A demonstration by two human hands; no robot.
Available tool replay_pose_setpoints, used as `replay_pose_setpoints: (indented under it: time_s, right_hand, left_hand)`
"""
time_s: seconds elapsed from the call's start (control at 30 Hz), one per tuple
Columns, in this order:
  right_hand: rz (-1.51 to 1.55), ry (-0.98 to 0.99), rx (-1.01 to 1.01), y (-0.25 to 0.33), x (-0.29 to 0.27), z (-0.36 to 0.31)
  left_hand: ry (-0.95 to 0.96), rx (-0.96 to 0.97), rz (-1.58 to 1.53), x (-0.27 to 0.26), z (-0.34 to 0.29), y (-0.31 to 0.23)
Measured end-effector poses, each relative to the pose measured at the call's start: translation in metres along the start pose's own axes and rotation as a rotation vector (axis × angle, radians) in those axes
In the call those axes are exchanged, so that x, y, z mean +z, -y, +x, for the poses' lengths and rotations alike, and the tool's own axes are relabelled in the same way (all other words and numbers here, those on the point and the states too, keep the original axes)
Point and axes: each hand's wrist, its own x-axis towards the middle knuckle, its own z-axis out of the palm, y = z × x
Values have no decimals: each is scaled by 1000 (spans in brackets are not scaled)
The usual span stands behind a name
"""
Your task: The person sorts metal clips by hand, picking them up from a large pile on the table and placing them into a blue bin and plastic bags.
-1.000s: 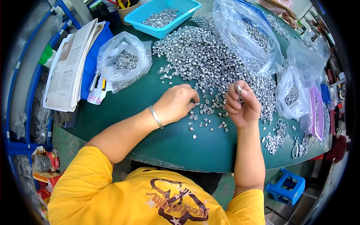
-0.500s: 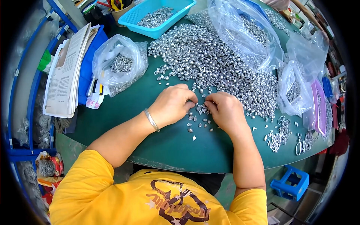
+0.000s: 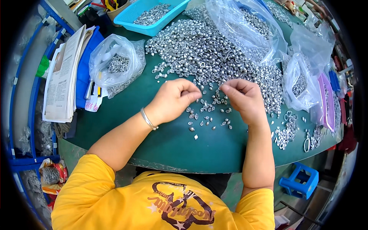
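Note:
A large heap of small silver-grey metal pieces (image 3: 214, 53), drop-shaped and hollow on one side, covers the middle of the table. At its near edge my left hand (image 3: 174, 100) has thumb and fingertips pinched together; whatever they hold is hidden. Opposite it, my right hand (image 3: 245, 100) is bent in a pinch beside the heap, with any piece in it too small to make out. Several loose metal pieces (image 3: 207, 107) are scattered on the green tabletop (image 3: 184, 149) between and below the hands.
A blue basket (image 3: 132, 27) of pieces stands at the back left, near an opened plastic bag (image 3: 103, 73) of metal parts. Papers (image 3: 65, 76) lean at the left. More bags (image 3: 301, 82), a purple tray (image 3: 326, 103) and a small pile (image 3: 285, 132) lie right. A blue stool (image 3: 299, 180) stands below.
My hands have moved apart, the right one lifting outward from the loose pieces. More loose pieces now show between them. The whole view has shifted slightly.

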Motion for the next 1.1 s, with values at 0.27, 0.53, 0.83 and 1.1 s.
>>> replay_pose_setpoints:
  time_s: [0.27,0.53,0.83,1.1]
  right_hand:
    - [-537,144,-117,3,5,-9]
    - [-997,293,-363,0,17,-23]
    - [619,334,79,-9,-4,-5]
    - [-167,122,-261,-13,11,-6]
  left_hand:
    - [-83,34,9,-3,0,7]
    - [-18,363,259,-10,-11,5]
    - [61,512,346,5,-13,15]
    - [-62,162,83,-13,-9,1]
